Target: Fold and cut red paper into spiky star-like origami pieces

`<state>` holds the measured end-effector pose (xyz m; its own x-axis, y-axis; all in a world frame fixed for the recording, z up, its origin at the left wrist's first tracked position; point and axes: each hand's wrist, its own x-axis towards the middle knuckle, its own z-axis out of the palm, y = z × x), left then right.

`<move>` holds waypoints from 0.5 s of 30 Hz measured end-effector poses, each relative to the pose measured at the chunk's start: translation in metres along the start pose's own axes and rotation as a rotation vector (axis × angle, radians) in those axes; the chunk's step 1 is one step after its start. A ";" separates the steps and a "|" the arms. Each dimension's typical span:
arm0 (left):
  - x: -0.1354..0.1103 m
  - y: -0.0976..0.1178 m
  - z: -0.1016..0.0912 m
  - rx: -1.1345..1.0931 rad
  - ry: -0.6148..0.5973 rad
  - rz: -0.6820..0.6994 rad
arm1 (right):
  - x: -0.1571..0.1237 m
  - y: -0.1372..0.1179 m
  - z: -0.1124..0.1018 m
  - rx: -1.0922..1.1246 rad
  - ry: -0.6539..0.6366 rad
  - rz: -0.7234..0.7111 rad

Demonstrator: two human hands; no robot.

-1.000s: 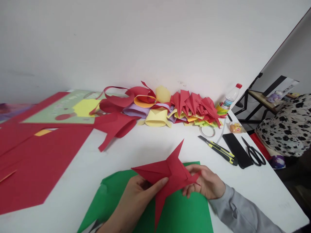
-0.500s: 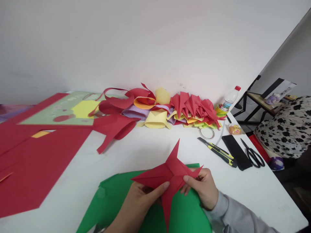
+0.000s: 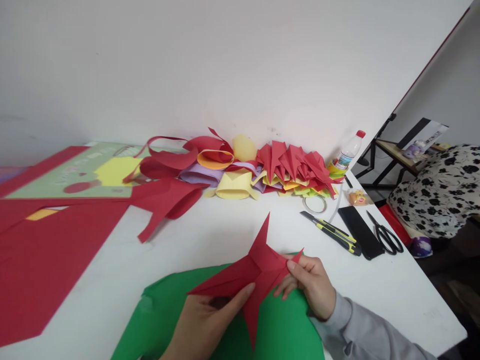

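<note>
1. On the table point(image 3: 405, 300), a knife point(image 3: 333, 233), a ring point(image 3: 305, 205), a black slab point(image 3: 358, 230) and scissors point(image 3: 381, 234) lay beyond the right hand point(image 3: 313, 286), apart from it.
2. Folded papers point(image 3: 278, 159) were heaped along the wall point(image 3: 187, 60), near a bottle point(image 3: 350, 150).
3. A green sheet point(image 3: 288, 327) lay beneath the star point(image 3: 258, 270), partly hidden by it.
4. The star was red, creased and sharp-pointed.
5. The left hand point(image 3: 208, 320) pinched it, thumb on top near the middle; the right pinched its right-hand point.
</note>
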<state>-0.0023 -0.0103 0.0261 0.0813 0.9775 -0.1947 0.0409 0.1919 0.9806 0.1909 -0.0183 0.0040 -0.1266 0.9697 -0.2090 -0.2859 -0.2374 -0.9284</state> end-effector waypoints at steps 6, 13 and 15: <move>-0.004 0.004 0.001 0.070 -0.005 0.019 | 0.000 -0.001 0.000 -0.034 -0.018 0.008; -0.001 -0.001 0.000 0.071 0.006 -0.097 | -0.004 -0.003 0.007 -0.039 -0.002 0.019; -0.001 -0.003 0.000 0.040 0.041 -0.155 | -0.005 -0.004 0.010 -0.031 0.007 0.024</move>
<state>-0.0026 -0.0122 0.0237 0.0303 0.9392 -0.3420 0.0897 0.3382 0.9368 0.1835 -0.0232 0.0116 -0.1261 0.9642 -0.2332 -0.2532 -0.2585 -0.9322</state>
